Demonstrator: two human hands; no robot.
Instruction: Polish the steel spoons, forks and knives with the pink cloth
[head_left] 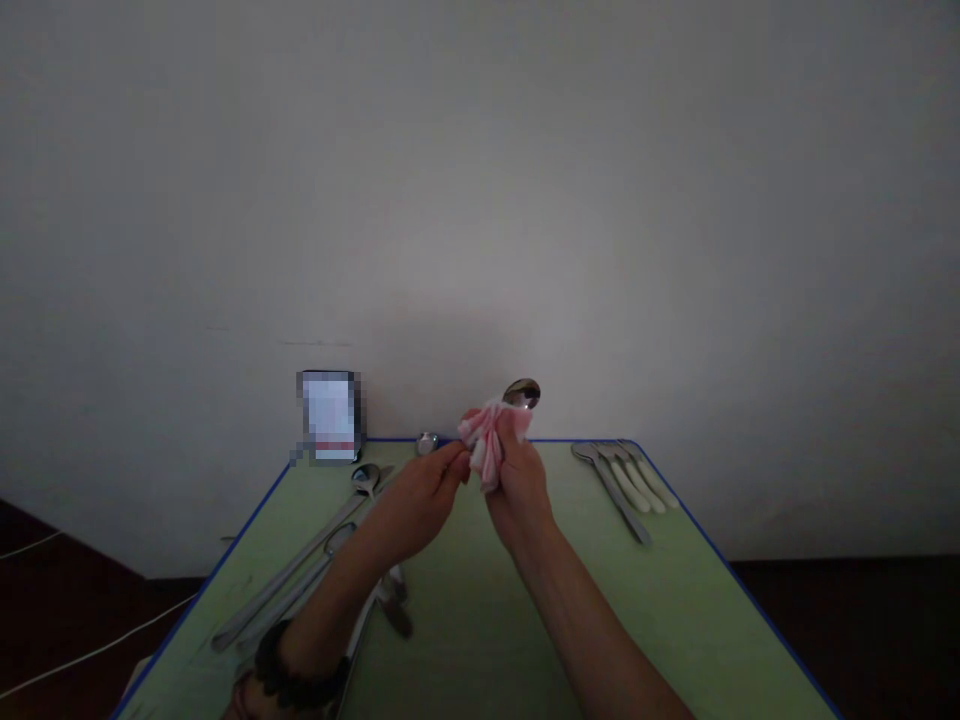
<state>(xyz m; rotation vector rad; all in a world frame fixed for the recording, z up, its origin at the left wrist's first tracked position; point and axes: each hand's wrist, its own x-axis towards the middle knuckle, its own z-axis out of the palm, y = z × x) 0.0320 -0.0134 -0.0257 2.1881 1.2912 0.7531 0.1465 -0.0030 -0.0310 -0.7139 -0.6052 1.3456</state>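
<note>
Gripping cloth [487,445] in right hand [523,485]; spoon [523,392] bowl pokes out, handle hidden. Can't tell left hand [426,495] grip. Green table [472,630], far edge by grey wall [480,200].

A shiny spoon [522,392], bowl end up, pokes from a crumpled pink-and-white cloth [487,440], handle apparently wrapped.

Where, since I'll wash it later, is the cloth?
In the head view, the cloth is bunched in the right hand, below centre, beside the raised spoon's bowl.
</note>
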